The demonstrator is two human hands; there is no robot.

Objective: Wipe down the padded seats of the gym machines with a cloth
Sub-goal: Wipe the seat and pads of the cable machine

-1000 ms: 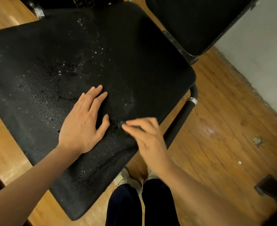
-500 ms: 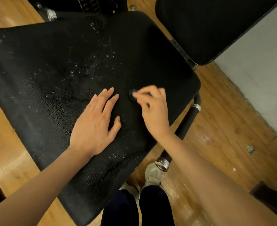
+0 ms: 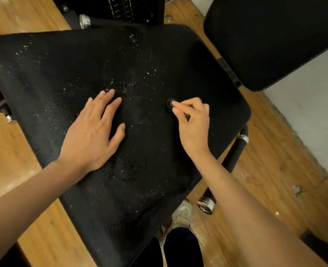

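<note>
A wide black padded seat [image 3: 159,58] fills the middle of the head view, speckled with small droplets. My left hand [image 3: 93,132] lies flat on the pad with straight, spread fingers, a dark fold showing between thumb and forefinger. My right hand [image 3: 193,120] is to its right, fingers curled, pinching a small bunched piece of black cloth [image 3: 170,104] against the pad. The cloth is nearly the same colour as the seat, so its full extent is hard to make out.
A second black pad [image 3: 271,35] stands at the upper right. A black handle bar with chrome ends [image 3: 234,155] runs under the seat's right edge. The weight stack [image 3: 120,8] sits behind, on a wooden floor [image 3: 265,170]. My shoes [image 3: 180,214] show below. A grey wall is at right.
My right hand has moved up and to the right across the pad with the cloth pinched in it. My left hand has stayed flat on the seat.
</note>
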